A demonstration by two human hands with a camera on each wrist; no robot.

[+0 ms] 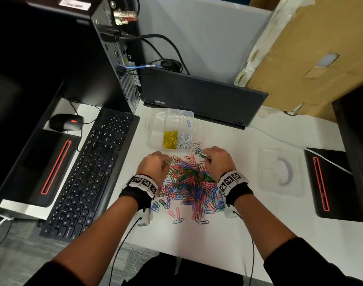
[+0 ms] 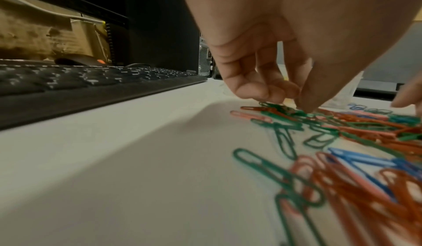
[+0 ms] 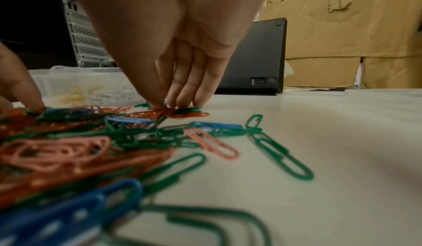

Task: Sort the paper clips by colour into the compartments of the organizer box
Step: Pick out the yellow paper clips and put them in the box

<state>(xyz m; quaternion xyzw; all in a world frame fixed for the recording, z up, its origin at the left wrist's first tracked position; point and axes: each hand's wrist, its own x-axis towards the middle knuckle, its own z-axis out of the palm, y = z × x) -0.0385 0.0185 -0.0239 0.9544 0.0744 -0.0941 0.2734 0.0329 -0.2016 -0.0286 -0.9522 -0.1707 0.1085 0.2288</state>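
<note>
Both hands are working the far edge of the pile [image 1: 189,182], nearest the box [image 1: 172,129] where yellow and white are already lying in 2 compartments, the left hand [image 1: 153,167] and right hand [image 1: 216,158] each pinching green clips

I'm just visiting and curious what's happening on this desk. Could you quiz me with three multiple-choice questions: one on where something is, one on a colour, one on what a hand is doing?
1. The organizer box lies
A. beyond the clip pile
B. on the keyboard
C. under the mouse

2. The lone clip in a far compartment is
A. yellow
B. blue
C. white

3. The right hand fingers are
A. lifted high
B. down on clips
C. inside the box

Answers: 1 A, box sits past the pile. 2 B, its colour shows. 3 B, fingertips touch green clips.
</note>
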